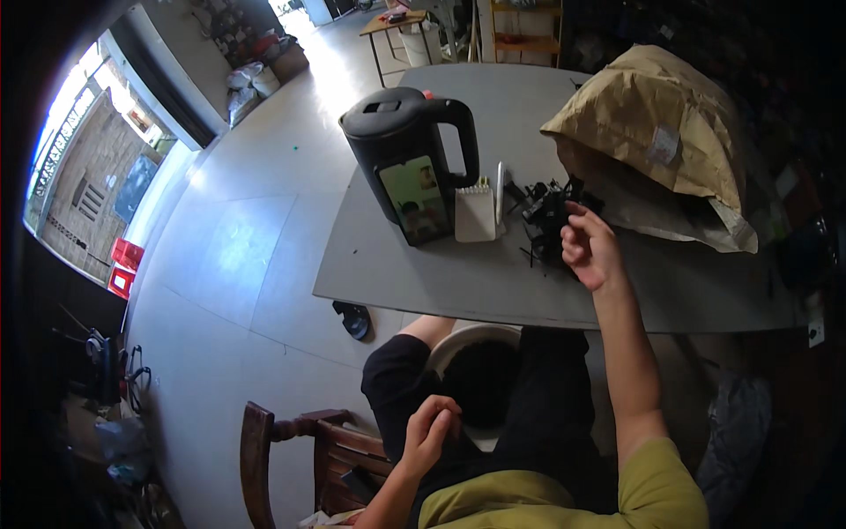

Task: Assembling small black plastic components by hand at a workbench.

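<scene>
A heap of small black plastic-looking parts (548, 210) lies on the grey table (414, 282). My right hand (589, 249) reaches to the heap's right side, fingers bent together with their tips against the dark pieces. Whether a piece is pinched there is hidden. Low over my lap, my left hand (432, 429) is curled closed, and what its fingers hold, if anything, does not show. Beside it, between my legs, stands a pale round tub (434, 360) with a dark mass of contents inside.
A black electric kettle (388, 132) stands on the table with a phone (412, 201) upright against it. Next to these are a small spiral notepad (476, 214) and a white pen (500, 189). A large brown paper bag (652, 115) lies open at right. A wooden chair (330, 458) is at lower left.
</scene>
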### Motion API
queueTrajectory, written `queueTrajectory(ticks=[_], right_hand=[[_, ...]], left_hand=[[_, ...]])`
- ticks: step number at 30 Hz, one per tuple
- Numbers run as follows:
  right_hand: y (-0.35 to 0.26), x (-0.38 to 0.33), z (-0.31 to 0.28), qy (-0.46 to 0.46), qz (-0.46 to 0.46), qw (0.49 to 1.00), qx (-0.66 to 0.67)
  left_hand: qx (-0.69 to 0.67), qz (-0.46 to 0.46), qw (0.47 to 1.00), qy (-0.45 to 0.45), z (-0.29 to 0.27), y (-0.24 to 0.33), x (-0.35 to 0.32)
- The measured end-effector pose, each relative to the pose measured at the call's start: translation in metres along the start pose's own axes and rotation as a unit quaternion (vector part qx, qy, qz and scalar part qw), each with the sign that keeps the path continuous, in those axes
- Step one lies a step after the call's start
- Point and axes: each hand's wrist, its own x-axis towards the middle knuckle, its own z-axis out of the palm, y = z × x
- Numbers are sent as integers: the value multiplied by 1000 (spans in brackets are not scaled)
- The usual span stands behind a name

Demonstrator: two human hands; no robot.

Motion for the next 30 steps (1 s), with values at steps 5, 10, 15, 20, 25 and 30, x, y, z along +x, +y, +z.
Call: queueTrajectory(ticks=[5,10,15,20,25,30], right_hand=[[-12,-5,-3,-56,-30,996,66],[4,-44,28,-22,-106,990,-85],[76,-119,46,-116,-324,771,-536],[113,-153,30,-241,-341,608,-675],[118,-163,26,-197,-161,900,-354],[109,-170,31,-247,151,937,-195]], left_hand=[[11,5,1000,-10,6,-4,3],[-30,-11,999,15,11,-3,5],[-19,-68,997,35,22,6,15],[-4,-2,997,81,28,10,22],[86,45,995,33,15,17,13],[170,104,979,-45,21,16,10]])
